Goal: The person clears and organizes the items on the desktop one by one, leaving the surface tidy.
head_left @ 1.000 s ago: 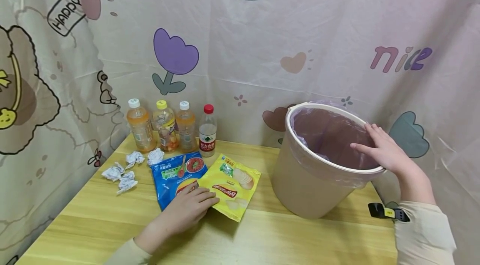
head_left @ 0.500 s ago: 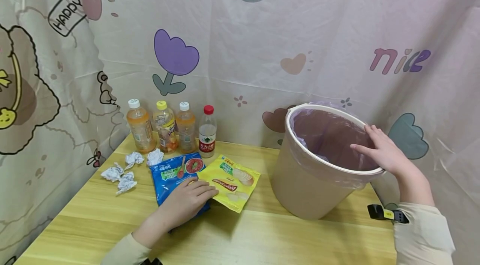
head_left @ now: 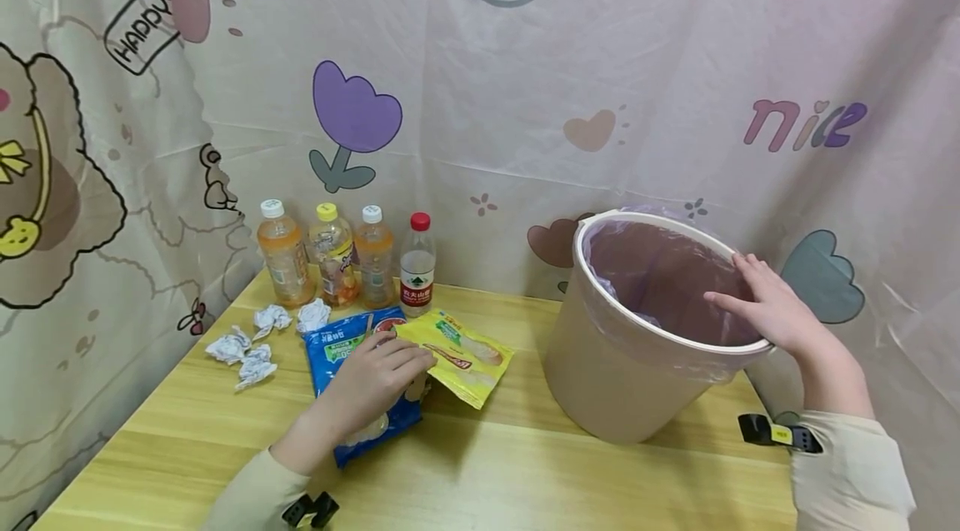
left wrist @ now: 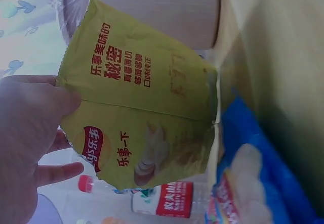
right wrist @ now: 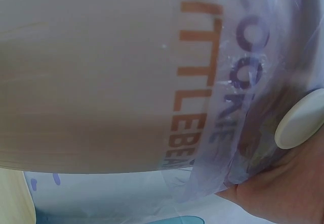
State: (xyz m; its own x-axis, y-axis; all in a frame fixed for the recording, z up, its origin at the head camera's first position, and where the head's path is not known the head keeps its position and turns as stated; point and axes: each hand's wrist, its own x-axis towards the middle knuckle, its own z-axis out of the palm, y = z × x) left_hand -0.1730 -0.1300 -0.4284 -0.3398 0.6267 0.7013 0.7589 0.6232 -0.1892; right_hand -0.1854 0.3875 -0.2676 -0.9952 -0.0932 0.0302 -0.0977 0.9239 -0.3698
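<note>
My left hand [head_left: 378,373] pinches the edge of a yellow potato chip bag [head_left: 457,356], which is tilted with its near end raised. In the left wrist view, the thumb lies on the printed back of this chip bag [left wrist: 136,102]. Partly under that bag and my hand, a blue chip bag [head_left: 330,364] lies on the table. My right hand [head_left: 780,310] rests on the right rim of a beige trash can [head_left: 622,381], fingers fairly straight and thumb over the opening. A thin translucent purple liner [right wrist: 223,113] folds over the can's rim.
Several plastic bottles [head_left: 375,264] stand upright at the table's back left, including one with a red cap [head_left: 420,221]. Several crumpled paper balls [head_left: 255,364] lie left of the blue bag. A patterned curtain [head_left: 487,97] hangs behind the wooden table [head_left: 525,481].
My left hand has lifted the near end of the yellow bag and drawn it up off the blue bag, uncovering more of the blue one. The right hand stays on the rim.
</note>
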